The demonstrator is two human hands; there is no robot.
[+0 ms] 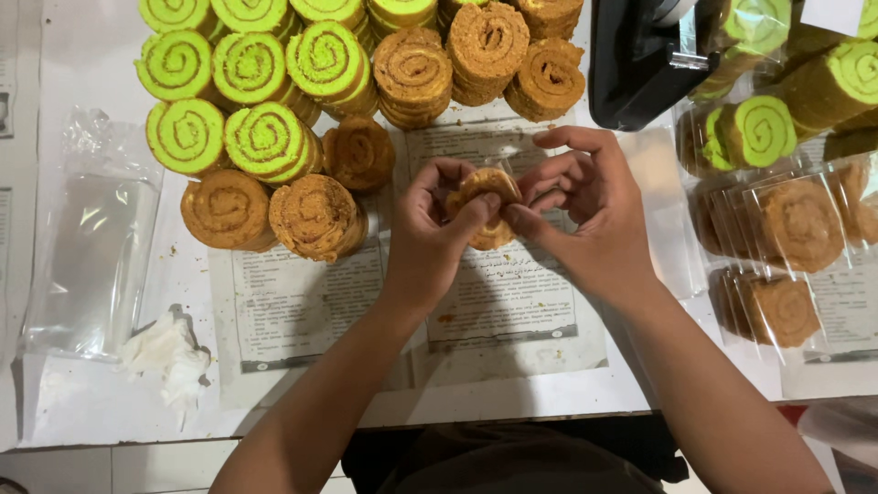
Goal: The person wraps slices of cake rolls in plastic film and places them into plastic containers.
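Both my hands meet over the middle of the table around one brown swirl roll slice (487,187). My left hand (437,233) grips its left side with thumb and fingers. My right hand (585,210) pinches the right edge; thin clear plastic seems to lie around the slice, though it is hard to make out. Stacks of green swirl slices (247,69) and brown swirl slices (485,41) lie at the back.
A pile of clear plastic bags (87,238) lies at the left, with crumpled white tissue (169,352) in front of it. Bagged slices (796,224) are heaped at the right. A black device (640,59) stands at the back right. Printed paper sheets (302,306) cover the table.
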